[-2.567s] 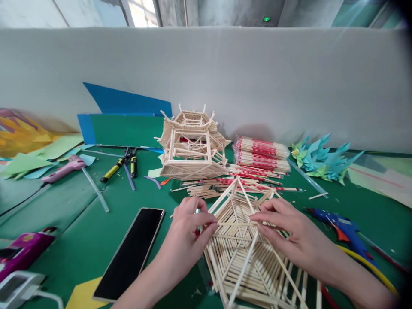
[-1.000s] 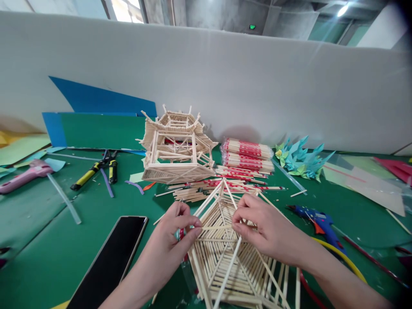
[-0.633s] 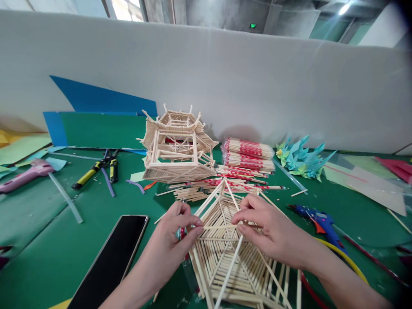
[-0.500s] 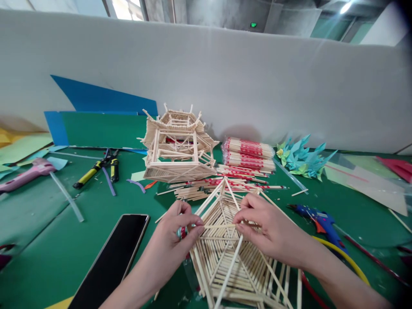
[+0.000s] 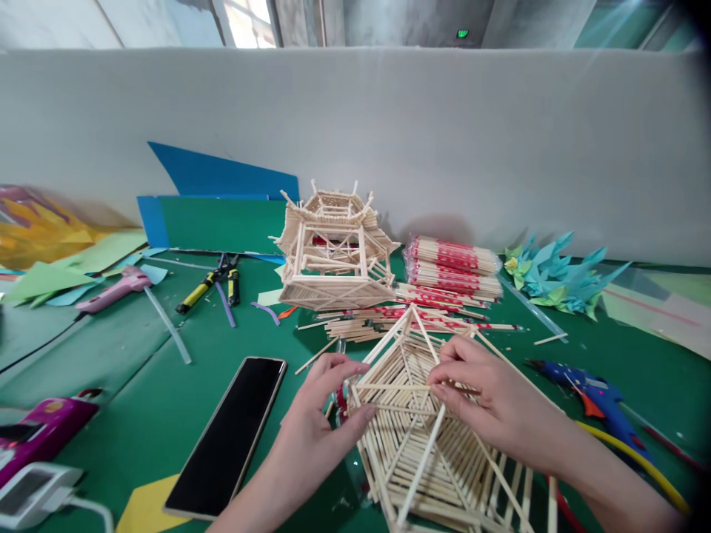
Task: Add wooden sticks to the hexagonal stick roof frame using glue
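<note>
In front of me stands a stick frame [image 5: 422,451], built of thin wooden sticks, with closely laid rows inside and longer sticks rising to a peak. A short wooden stick [image 5: 394,386] lies level across its near opening. My right hand [image 5: 478,377] pinches the right end of that stick against a slanting bar. At the stick's left end is my left hand [image 5: 327,414], thumb and fingers apart, holding nothing. Behind the frame sits a pagoda-like stick model [image 5: 336,255] with upturned roof corners. Part of the frame is hidden by my right hand.
Loose sticks [image 5: 355,326] and wrapped stick bundles [image 5: 452,266] lie behind. A blue glue gun [image 5: 594,396] is at right, near blue paper foliage [image 5: 561,274]. On the left are a phone [image 5: 230,437], yellow-handled pliers [image 5: 203,289], a pink glue gun [image 5: 116,289] and a purple device [image 5: 47,433].
My left hand has let go of the stick's left end and spread its fingers. My right hand still pinches the other end. The view has turned left, showing more of the left side.
</note>
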A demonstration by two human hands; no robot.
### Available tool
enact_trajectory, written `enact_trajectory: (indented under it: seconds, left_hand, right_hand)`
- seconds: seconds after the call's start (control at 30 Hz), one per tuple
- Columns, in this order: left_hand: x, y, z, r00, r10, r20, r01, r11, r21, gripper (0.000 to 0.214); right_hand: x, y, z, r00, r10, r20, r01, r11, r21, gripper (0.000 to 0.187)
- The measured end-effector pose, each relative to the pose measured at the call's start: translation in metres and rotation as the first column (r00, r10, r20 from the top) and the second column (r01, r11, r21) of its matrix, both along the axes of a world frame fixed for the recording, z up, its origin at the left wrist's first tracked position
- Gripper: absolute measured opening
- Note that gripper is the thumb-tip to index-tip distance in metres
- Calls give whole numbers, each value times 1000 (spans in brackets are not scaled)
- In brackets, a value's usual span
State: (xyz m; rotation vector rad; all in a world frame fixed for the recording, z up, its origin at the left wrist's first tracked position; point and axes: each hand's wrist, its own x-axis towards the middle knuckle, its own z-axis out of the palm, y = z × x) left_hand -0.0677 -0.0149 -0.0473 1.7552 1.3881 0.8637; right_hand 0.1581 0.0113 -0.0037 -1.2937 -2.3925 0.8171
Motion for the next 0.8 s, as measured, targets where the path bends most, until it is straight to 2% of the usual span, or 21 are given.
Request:
enact_trajectory:
  seconds: [0.27, 0.6, 0.8]
  left_hand:
    - [1, 0, -1, 1000, 7, 15, -7, 1000, 3, 27]
    - [9, 7, 12, 983, -7, -183, 19, 998, 63, 17]
    - [11, 9, 14, 980, 4, -198, 9, 998, 64, 15]
  right_hand:
    - [1, -2, -2, 1000, -6, -18, 7, 1000, 19, 16]
    - [1, -3, -2, 999, -22, -37, 23, 999, 31, 17]
    - [1, -3, -5, 998, -27, -50, 29, 998, 53, 18]
